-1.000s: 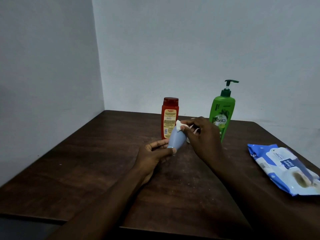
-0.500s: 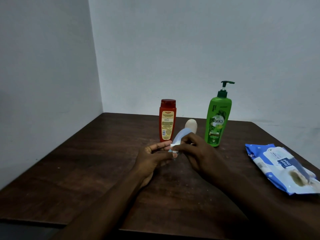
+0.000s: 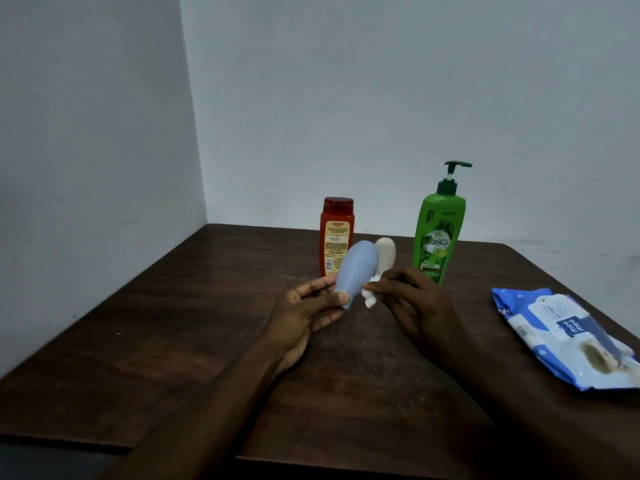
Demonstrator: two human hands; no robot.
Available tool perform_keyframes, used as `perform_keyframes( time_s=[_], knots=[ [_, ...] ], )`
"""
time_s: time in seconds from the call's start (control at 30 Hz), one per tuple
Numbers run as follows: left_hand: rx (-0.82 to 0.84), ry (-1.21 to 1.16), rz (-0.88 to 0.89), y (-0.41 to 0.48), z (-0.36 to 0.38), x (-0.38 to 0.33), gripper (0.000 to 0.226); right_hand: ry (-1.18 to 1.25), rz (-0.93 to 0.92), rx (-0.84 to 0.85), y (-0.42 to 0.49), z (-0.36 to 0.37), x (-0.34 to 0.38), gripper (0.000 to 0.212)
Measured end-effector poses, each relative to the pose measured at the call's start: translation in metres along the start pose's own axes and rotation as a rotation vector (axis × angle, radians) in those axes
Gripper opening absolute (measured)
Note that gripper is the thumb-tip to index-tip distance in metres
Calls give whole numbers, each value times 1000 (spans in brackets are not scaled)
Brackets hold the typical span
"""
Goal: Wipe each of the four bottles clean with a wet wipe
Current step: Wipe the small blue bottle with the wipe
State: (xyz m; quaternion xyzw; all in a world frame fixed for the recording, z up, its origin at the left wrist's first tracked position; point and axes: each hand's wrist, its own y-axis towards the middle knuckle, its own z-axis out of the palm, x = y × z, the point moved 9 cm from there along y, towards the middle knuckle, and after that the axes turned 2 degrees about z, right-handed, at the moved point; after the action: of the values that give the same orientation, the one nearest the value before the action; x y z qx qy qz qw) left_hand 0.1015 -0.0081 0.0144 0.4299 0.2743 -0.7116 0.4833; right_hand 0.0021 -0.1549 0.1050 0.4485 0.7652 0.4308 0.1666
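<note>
My left hand (image 3: 304,313) grips the narrow lower end of a small pale-blue bottle (image 3: 356,270), which tilts up and away over the table. My right hand (image 3: 414,299) pinches a crumpled white wet wipe (image 3: 370,296) against the bottle's lower right side. Behind them stand a red bottle (image 3: 336,233), a small cream bottle (image 3: 386,256) partly hidden by the blue one, and a tall green pump bottle (image 3: 439,233).
A blue and white wet-wipe pack (image 3: 568,336) lies at the right edge of the dark wooden table (image 3: 173,323). The table sits in a corner between two pale walls. Its front edge runs just below my forearms.
The wipe has gone from the bottle's top down to its lower end. The bottle's full blue body now shows, tilted further upright, with the cream bottle visible behind.
</note>
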Motion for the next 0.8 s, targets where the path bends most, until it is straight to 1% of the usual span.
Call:
perform_keyframes(
  time_s=[0.13,0.27,0.33,0.4,0.5,0.57,0.63,0.73,0.8],
  knots=[
    [40,-22,1,-1,6,-1,62,51,24,-121,6,-3,10,27],
    [61,-22,-5,-1,8,1,61,83,-34,-134,8,2,24,26],
    [64,-22,-3,-1,7,0,61,76,-20,-143,13,0,21,25],
    [71,-9,-5,-1,8,1,62,72,64,-184,24,-7,10,21],
    [78,21,-3,0,10,1,62,150,257,-262,44,-17,-12,15],
    [86,15,2,0,11,1,61,288,389,-309,53,-17,-26,15],
    [107,-12,17,0,12,0,59,450,505,-320,56,-10,-36,15],
    [164,-41,37,-1,19,0,57,582,593,-271,52,4,-39,18],
    [200,-66,32,0,23,1,59,560,575,-228,47,10,-33,20]
  ],
)
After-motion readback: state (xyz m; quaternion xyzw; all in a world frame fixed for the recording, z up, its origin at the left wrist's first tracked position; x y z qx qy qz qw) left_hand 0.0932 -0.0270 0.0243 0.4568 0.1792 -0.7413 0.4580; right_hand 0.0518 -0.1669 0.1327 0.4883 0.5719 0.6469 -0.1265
